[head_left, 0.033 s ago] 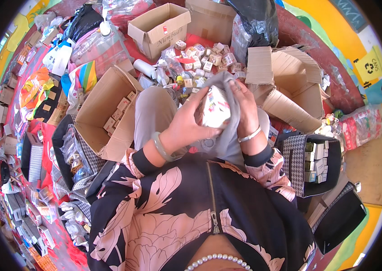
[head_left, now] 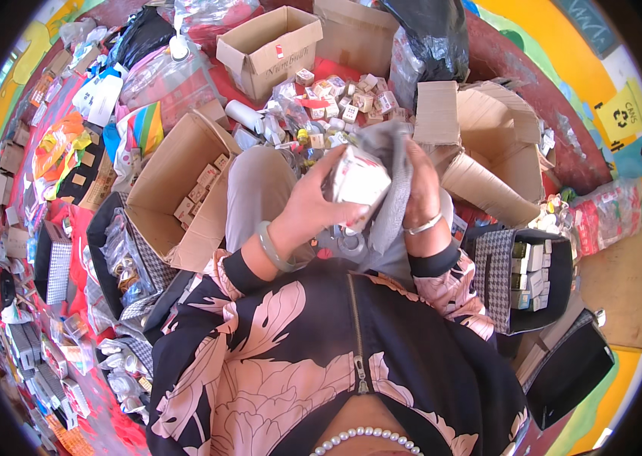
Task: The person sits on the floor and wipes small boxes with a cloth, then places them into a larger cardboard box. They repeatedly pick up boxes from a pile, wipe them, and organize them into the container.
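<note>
My left hand [head_left: 313, 194] grips a white block [head_left: 359, 182] with reddish printed marks, its thumb along the near side and fingers behind. My right hand [head_left: 421, 186] is closed on a grey cloth [head_left: 391, 209], which hangs folded along the block's right side. Both are held above my lap, between my knees. Just beyond them lies a heap of small printed blocks [head_left: 350, 113] mixed with plastic bags and other small pieces. The far side of the block and some of my right fingers are hidden.
An open cardboard box [head_left: 160, 163] with a few blocks stands left. Another cardboard box [head_left: 492, 140] with spread flaps is at right, a checked fabric bin [head_left: 488, 273] holding small boxes below it. Farther back are a cardboard box [head_left: 283, 57] and a black plastic bag [head_left: 435, 38].
The block has turned in my left hand and shows a plainer white face. My right hand and the cloth have shifted slightly right and toward me.
</note>
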Available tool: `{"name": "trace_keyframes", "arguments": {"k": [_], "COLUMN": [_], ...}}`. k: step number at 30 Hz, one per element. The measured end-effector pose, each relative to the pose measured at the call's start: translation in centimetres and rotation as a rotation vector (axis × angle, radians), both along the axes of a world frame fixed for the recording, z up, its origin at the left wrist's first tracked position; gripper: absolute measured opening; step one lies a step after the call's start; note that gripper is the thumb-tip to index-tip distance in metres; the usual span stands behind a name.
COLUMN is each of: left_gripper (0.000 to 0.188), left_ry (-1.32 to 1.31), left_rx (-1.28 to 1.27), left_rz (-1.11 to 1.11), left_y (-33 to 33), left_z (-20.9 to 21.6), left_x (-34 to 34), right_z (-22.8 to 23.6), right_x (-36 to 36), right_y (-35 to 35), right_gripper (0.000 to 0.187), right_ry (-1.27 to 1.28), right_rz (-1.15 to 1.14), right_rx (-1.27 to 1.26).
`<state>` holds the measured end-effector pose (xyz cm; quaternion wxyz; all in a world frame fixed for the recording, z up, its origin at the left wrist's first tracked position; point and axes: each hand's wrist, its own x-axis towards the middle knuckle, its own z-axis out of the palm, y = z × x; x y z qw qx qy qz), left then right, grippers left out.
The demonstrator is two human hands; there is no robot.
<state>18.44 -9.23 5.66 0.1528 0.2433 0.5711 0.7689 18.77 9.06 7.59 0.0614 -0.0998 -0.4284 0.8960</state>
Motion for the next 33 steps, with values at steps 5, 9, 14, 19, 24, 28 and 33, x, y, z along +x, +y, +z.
{"name": "trace_keyframes", "arguments": {"k": [5,9,14,19,24,28,33], "left_gripper": [0.048,0.042,0.045,0.055,0.051,0.050,0.046], "left_ry": [-0.408,-0.027,-0.172,-0.261,-0.898,-0.125,-0.923], "left_rx": [0.165,-0.225,-0.002,0.036,0.621,0.069,0.759], "left_rz": [-0.088,0.126,-0.013,-0.069,-0.342,-0.168,-0.291], "left_y": [-0.6,-0.2,0.9,1.5,0.4,0.5,0.8], "left_z": [-0.2,-1.1,0.5,-1.2,-0.3,-1.6,-1.0], "left_x": [-1.9,0.3,0.7,0.7,-0.8,-1.1,-1.4], "right_z": [1.7,3.0,0.3,-0.1,0.0,2.4,0.5], "right_x": [1.9,1.5,0.9,-0.1,-1.1,1.2,1.4], "right_y": [0.3,-2.8,-2.6,-1.8,3.3,0.8,-3.3], "right_gripper": [0.039,0.038,0.021,0.016,0.043,0.046,0.050], "right_ry": [0.274,0.661,0.385,0.079,0.050,0.130,0.724], "right_rz": [0.031,-0.005,-0.114,-0.194,-0.139,-0.079,0.051], "right_rx": [0.644,1.621,1.061,0.470,-0.232,0.168,1.625]}}
